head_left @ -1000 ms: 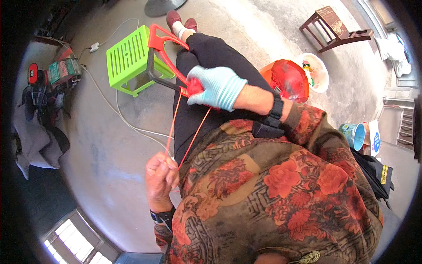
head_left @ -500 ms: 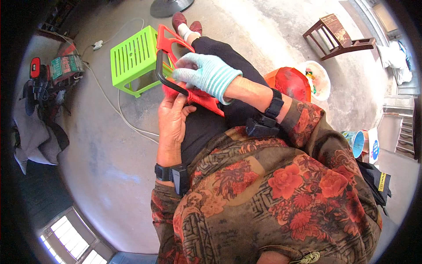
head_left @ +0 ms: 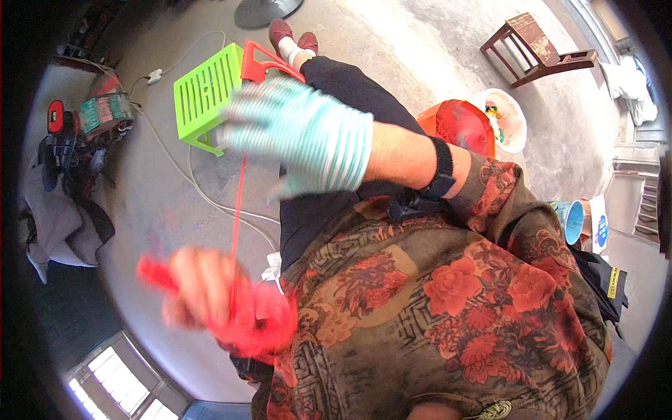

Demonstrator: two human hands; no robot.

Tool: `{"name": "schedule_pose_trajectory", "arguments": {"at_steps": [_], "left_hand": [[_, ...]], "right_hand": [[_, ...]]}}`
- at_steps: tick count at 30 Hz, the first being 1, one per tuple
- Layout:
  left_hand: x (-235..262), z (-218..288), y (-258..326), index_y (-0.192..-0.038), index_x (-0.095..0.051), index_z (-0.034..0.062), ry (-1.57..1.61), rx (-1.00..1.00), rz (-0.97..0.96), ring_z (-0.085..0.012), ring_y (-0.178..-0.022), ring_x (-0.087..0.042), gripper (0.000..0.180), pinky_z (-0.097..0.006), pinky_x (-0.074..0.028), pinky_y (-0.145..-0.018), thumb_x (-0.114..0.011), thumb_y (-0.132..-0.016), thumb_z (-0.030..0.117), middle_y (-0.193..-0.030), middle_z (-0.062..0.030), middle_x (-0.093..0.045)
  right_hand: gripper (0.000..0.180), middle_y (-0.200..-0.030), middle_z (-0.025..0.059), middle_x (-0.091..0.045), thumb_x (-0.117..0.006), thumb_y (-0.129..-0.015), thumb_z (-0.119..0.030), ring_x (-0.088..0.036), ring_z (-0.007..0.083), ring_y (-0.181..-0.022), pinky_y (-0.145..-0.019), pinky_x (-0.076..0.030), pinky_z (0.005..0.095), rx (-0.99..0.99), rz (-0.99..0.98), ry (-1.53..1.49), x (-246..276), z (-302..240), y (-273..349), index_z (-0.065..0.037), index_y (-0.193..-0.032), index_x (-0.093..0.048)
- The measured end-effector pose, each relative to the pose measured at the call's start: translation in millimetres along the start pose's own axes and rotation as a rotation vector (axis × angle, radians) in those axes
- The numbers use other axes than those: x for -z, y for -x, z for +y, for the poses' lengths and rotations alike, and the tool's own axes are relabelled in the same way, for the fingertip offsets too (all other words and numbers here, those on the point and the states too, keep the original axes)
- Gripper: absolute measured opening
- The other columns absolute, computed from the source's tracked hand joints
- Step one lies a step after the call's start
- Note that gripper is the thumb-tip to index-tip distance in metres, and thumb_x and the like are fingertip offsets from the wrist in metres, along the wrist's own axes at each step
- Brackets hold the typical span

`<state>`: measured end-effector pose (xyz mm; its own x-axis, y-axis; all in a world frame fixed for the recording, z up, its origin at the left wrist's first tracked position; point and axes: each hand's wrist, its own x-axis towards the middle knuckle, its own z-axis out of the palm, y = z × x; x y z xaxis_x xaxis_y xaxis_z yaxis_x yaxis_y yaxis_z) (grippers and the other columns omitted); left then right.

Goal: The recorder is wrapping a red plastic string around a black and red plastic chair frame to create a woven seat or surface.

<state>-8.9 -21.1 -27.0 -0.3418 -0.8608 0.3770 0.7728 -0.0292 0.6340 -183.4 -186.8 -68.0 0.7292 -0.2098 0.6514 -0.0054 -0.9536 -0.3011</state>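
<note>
My bare left hand (head_left: 203, 283) is low at the left, blurred, its fingers curled round a red stick-like piece (head_left: 157, 274). A bright red, soft-looking bundle (head_left: 262, 322) lies over that wrist. From there a thin red strand (head_left: 239, 206) runs taut up toward my right hand (head_left: 301, 136), in a striped pale blue glove. The glove is smeared by motion and hides the strand's upper end; whether its fingers grip anything cannot be made out. Just beyond the glove rises a red frame (head_left: 253, 66), its lower part covered by the hand.
A lime-green slatted stool (head_left: 206, 87) stands beyond my hands. White cable (head_left: 178, 162) trails over the floor. To the right are a red container (head_left: 458, 126), a white bucket (head_left: 514, 126) and a wooden chair (head_left: 532, 42). Machinery with a green box (head_left: 105, 112) stands at far left.
My left hand has dropped down and left from the red and black frame, drawing out a red strand. The gloved right hand has moved left and nearer, covering the frame's black bar.
</note>
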Motion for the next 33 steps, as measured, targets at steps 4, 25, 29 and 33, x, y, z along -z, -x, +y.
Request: {"name": "schedule_pose_trajectory", "arguments": {"at_steps": [4, 25, 29, 33], "left_hand": [[-25, 33, 6, -0.075, -0.050, 0.0099, -0.223, 0.001, -0.209, -0.0119, -0.063, -0.048, 0.023, -0.026, -0.039, -0.059, -0.057, -0.094, 0.022, -0.072, -0.0036, -0.054], [97, -117, -30, -0.082, -0.062, 0.0028, -1.289, 0.191, 0.871, -0.0061, -0.054, -0.048, 0.022, -0.024, -0.040, -0.052, -0.077, -0.075, 0.017, -0.059, 0.0051, -0.053], [88, -77, -16, -0.088, -0.062, 0.0018, -0.885, 0.037, 0.940, -0.0097, -0.078, -0.057, 0.016, -0.025, -0.046, -0.069, -0.072, -0.078, 0.009, -0.084, -0.0022, -0.060], [54, -39, -19, -0.094, -0.063, 0.0007, -0.824, -0.175, 0.905, -0.0152, -0.095, -0.058, 0.015, -0.030, -0.047, -0.082, -0.068, -0.080, 0.004, -0.097, -0.0053, -0.060]], "right_hand": [[0.020, -0.073, 0.0089, -0.063, -0.072, -0.074, -0.024, -0.062, 0.0255, -0.073, -0.075, -0.047, 0.0375, -0.107, -0.335, -0.527, 12, -26, 17, -0.006, -0.077, -0.066], [0.018, -0.074, 0.0017, -0.063, -0.065, -0.085, -0.021, -0.054, 0.0062, -0.064, -0.058, -0.045, 0.0227, -1.049, -0.366, -1.172, 90, -52, 74, -0.004, -0.089, -0.066], [0.030, -0.079, 0.0065, -0.061, -0.064, -0.085, -0.020, -0.055, 0.0105, -0.069, -0.066, -0.047, 0.0263, -0.913, -0.096, -0.743, 103, -30, 61, -0.003, -0.109, -0.060], [0.021, -0.077, 0.0056, -0.061, -0.065, -0.081, -0.016, -0.056, 0.0104, -0.071, -0.066, -0.047, 0.0257, -0.790, -0.099, -0.747, 99, 24, 59, -0.006, -0.100, -0.068]]}}
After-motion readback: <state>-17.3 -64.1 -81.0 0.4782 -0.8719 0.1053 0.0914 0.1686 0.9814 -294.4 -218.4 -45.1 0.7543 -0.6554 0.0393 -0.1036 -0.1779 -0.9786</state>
